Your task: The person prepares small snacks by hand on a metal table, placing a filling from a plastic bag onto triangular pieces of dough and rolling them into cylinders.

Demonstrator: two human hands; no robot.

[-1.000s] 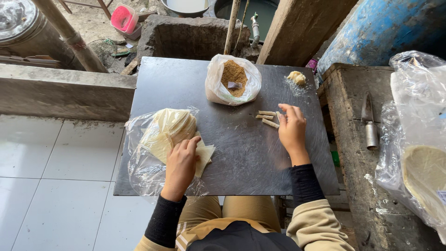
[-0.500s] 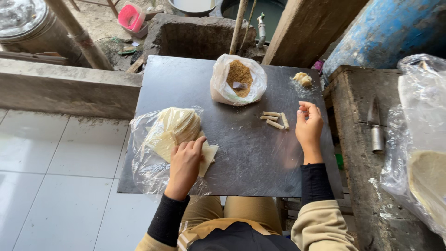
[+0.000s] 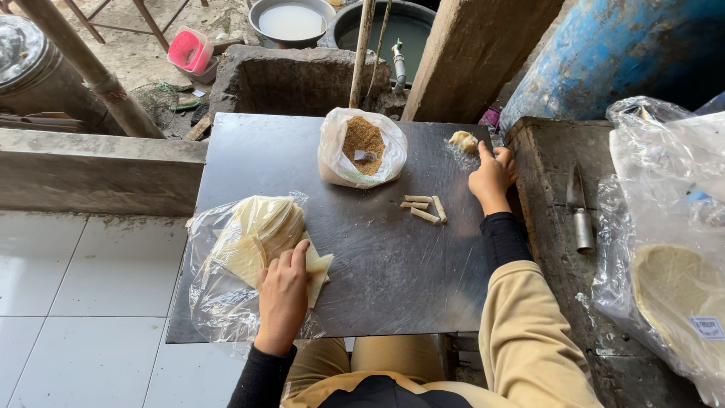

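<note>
A dark metal sheet (image 3: 377, 249) serves as the work surface. My left hand (image 3: 283, 298) lies flat on a stack of pale thin wrapper sheets (image 3: 260, 234) that sit on an opened clear plastic bag. My right hand (image 3: 491, 175) is at the sheet's far right edge, fingers curled, just below a small lump of pale dough or paste (image 3: 463, 140); whether it holds anything is hidden. Several small rolled sticks (image 3: 424, 208) lie between the hands. A plastic bag of brown crumbly filling (image 3: 362, 147) stands open at the back.
A knife (image 3: 580, 208) lies on the concrete ledge at right. A large clear bag with round wrappers (image 3: 672, 249) is at the far right. A blue drum (image 3: 604, 53), a wooden plank (image 3: 468, 53), a basin of white liquid (image 3: 291, 21) and a pink container (image 3: 189, 49) stand behind.
My right hand has moved from the rolled sticks up and to the right, toward the pale lump at the sheet's corner. My left hand stays on the wrapper stack.
</note>
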